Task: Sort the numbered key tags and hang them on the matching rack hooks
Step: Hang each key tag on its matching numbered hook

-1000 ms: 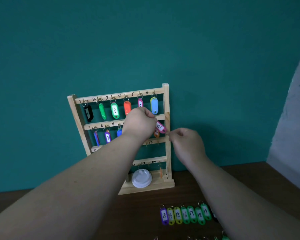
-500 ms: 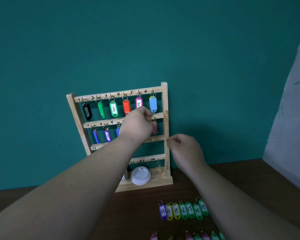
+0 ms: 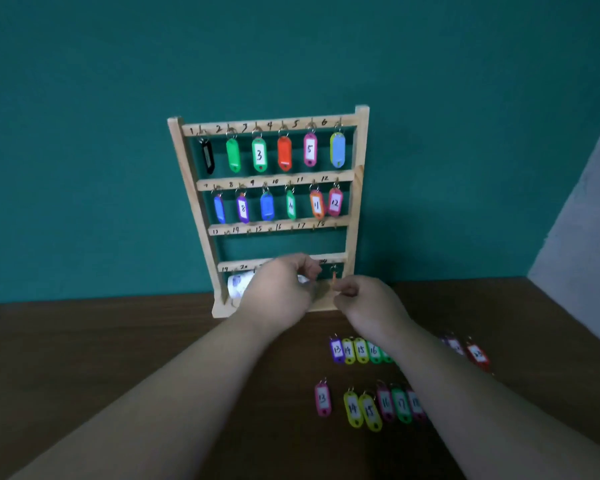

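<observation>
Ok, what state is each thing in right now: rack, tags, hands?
Rack, upright against the wall.
Top row tags, six hanging.
Second row tags, six hanging.
Third row hooks, bare.
Loose tags, flat on the table.
White cup, at the rack's base, partly hidden.
Left hand, fingers curled; hold unclear.
Right hand, fingers curled; hold unclear.

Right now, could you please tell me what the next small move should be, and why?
Probably lower the right hand to the purple tag 13 on the table and pinch it: tag 12 already hangs on the rack, while hook 13 on the third rail is bare.
</observation>
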